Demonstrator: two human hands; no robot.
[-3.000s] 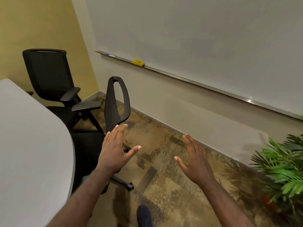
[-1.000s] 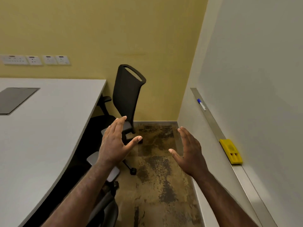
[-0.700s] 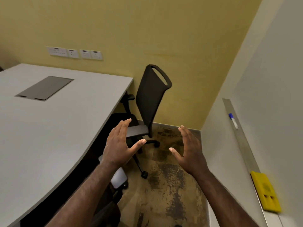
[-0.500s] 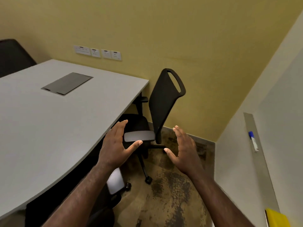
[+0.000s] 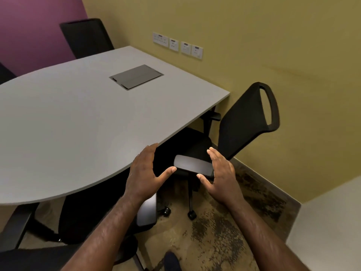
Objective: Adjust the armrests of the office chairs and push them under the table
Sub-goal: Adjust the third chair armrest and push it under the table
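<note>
Hands, left (image 5: 143, 174) and right (image 5: 221, 176), spread open, seemingly just short of armrest (image 5: 192, 165).

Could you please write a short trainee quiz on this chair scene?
1. True or false: the left hand grips the armrest.
2. The chair at the table corner is: A) fully under, B) seat partly under, back out, C) tipped over.
3. What is set flush into the tabletop?

Key: 1 false, both hands, the right too, are open beside it. 2 B. 3 a grey cover plate.
</note>
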